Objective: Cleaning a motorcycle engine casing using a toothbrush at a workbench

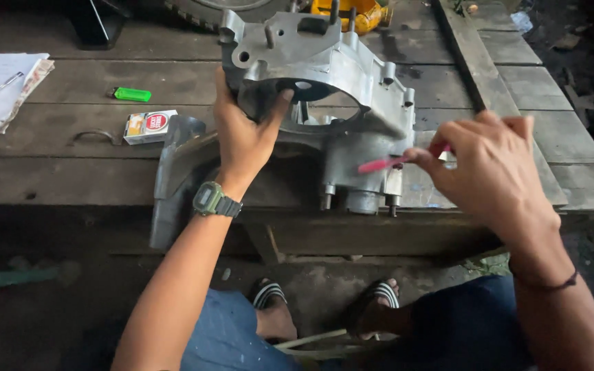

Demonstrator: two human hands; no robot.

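Two hands: left hand [242, 134] grips engine casing [324, 75], right hand [493, 161] perhaps brush [383, 163].

Work surface: a low bench [70, 172] of dark, weathered wooden planks with visible gaps and stains. A raised plank [465, 51] runs diagonally along its right side. Below: a bare, dark earthen floor [49, 316], littered at the far right edge. Lighting is dim and diffuse.

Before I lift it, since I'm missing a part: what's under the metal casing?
The casing stands on the wooden bench, its lower studs near the front edge. A grey part lies against its left side. The left hand and the casing's own bulk hide anything directly beneath.
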